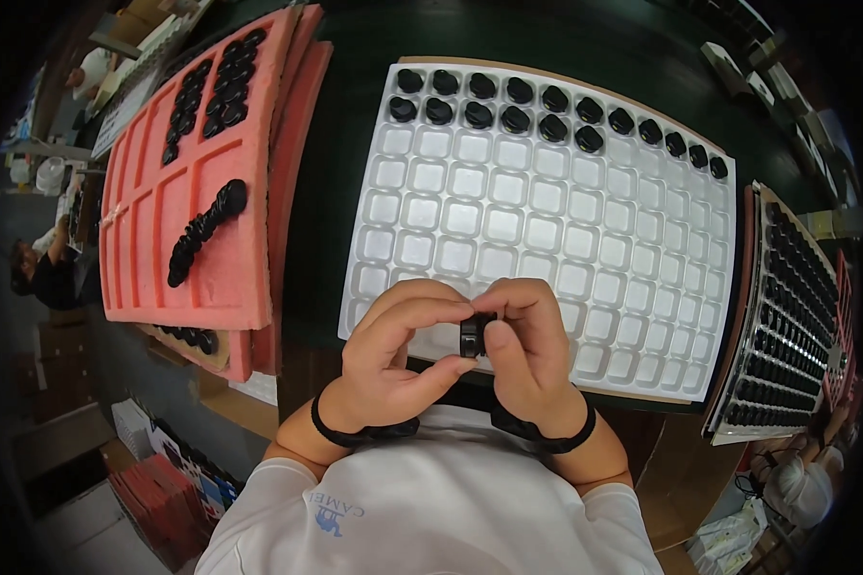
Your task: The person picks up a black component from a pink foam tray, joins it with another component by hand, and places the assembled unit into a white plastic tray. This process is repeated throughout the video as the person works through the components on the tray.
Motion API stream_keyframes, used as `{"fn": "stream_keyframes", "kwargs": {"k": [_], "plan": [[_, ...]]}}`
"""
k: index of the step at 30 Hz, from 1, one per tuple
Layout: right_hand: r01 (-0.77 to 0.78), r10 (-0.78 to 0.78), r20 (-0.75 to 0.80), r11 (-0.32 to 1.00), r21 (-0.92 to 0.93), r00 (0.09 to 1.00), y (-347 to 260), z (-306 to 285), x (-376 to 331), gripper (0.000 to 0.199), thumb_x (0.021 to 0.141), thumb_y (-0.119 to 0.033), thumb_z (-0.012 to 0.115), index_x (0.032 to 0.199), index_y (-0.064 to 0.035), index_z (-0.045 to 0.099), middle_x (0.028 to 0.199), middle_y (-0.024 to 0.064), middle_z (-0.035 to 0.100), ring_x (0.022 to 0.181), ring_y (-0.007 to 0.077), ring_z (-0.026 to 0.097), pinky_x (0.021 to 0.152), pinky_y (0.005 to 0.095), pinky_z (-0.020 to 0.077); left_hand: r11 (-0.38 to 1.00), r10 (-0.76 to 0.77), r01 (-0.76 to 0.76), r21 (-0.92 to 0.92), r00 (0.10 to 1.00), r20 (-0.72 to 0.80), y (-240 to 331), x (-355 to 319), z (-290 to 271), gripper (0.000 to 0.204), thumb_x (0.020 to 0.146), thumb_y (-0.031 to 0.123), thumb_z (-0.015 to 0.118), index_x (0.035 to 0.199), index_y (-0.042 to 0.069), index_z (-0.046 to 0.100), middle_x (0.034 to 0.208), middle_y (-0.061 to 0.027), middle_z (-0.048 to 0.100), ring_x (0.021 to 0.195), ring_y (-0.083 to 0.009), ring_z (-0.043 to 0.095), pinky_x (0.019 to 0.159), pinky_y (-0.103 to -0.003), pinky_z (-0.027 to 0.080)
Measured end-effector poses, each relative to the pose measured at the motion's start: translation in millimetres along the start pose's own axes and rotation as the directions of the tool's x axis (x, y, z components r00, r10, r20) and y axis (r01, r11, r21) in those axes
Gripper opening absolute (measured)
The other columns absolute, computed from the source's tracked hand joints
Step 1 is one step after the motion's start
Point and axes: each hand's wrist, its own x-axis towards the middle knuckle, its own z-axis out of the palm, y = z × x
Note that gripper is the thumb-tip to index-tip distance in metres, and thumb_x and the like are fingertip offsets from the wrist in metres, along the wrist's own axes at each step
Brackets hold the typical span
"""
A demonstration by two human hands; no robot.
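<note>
Between my two hands, over the near edge of a white compartment tray (501, 223), is a small black round part (471, 338) with a glossy face. My left hand (393, 350) pinches it from the left, with thumb below and fingertips above. From the right, my right hand (530, 350) grips it between thumb and fingers. Its exact kind is too small to tell. Similar black parts (519, 91) sit one to a compartment in the tray's two far rows; the second of these is filled only on its left side.
To the left, stacked pink foam trays (235, 287) hold a curved row of black parts (207, 230) and further groups behind. A filled tray (781, 326) of black parts stands at the right. Other people (804, 487) are at the right and far left.
</note>
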Motion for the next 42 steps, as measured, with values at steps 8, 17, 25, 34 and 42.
{"fn": "stream_keyframes", "kwargs": {"k": [8, 17, 25, 34, 42], "plan": [[0.012, -0.014, -0.020, 0.995, -0.097, 1.000, 2.2, 19.5, -7.2, 0.023, 0.098, -0.018, 0.041, 0.110, -0.0002, 0.048, 0.088, 0.0033, 0.051, 0.072, 0.0076, 0.043, 0.067, 0.0227, 0.0388, 0.997, 0.026, -0.026, -0.071, 1.000, 0.003, 1.3, -15.7, -10.3, 0.038, 0.078, -0.001, 0.069, 0.113, -0.007, 0.055, 0.111, -0.0170, 0.054, 0.100, -0.0238, 0.056, 0.089, -0.033, 0.047], [-0.162, 0.152, 0.057, 0.957, 0.242, 0.987, -10.9, 22.5, -6.9, 0.024, 0.095, -0.015, 0.050, 0.113, 0.0003, 0.047, 0.085, 0.0025, 0.050, 0.075, 0.0098, 0.045, 0.070, 0.0229, 0.0387, 0.978, 0.036, -0.047, -0.202, 0.998, -0.057, 2.1, -25.2, -19.5, 0.038, 0.081, 0.002, 0.069, 0.114, -0.007, 0.054, 0.111, -0.0171, 0.053, 0.102, -0.0234, 0.055, 0.090, -0.033, 0.047], [-0.020, 0.063, 0.133, 0.952, -0.306, 0.989, -18.0, 23.7, 4.4, 0.027, 0.086, -0.009, 0.060, 0.109, 0.0000, 0.052, 0.088, 0.0047, 0.051, 0.079, 0.0146, 0.048, 0.073, 0.0264, 0.0401, 0.984, 0.037, -0.048, -0.174, 0.997, -0.071, -3.5, -23.3, -25.7, 0.036, 0.083, 0.003, 0.067, 0.114, -0.007, 0.053, 0.112, -0.0155, 0.053, 0.102, -0.0217, 0.056, 0.090, -0.032, 0.047], [0.043, 0.059, 0.205, 0.887, -0.460, 0.977, -29.0, 13.5, 25.7, 0.030, 0.078, 0.001, 0.064, 0.107, -0.0031, 0.058, 0.093, 0.0075, 0.054, 0.084, 0.0176, 0.050, 0.077, 0.0282, 0.0418, 0.949, -0.071, 0.050, -0.310, 0.996, -0.056, -22.4, -15.8, -23.8, 0.039, 0.085, 0.006, 0.066, 0.119, -0.004, 0.051, 0.115, -0.0129, 0.052, 0.104, -0.0205, 0.056, 0.091, -0.032, 0.047], [-0.040, 0.141, 0.037, 0.507, -0.861, 0.989, -33.2, -70.5, 73.8, 0.024, 0.079, -0.004, 0.066, 0.102, -0.0029, 0.058, 0.090, 0.0065, 0.058, 0.079, 0.0158, 0.054, 0.072, 0.0273, 0.0444, 0.975, -0.208, 0.205, -0.086, 0.978, -0.020, -39.0, -8.3, -30.3, 0.033, 0.086, 0.002, 0.060, 0.118, 0.000, 0.052, 0.113, -0.0107, 0.053, 0.102, -0.0182, 0.055, 0.088, -0.029, 0.047]]}}
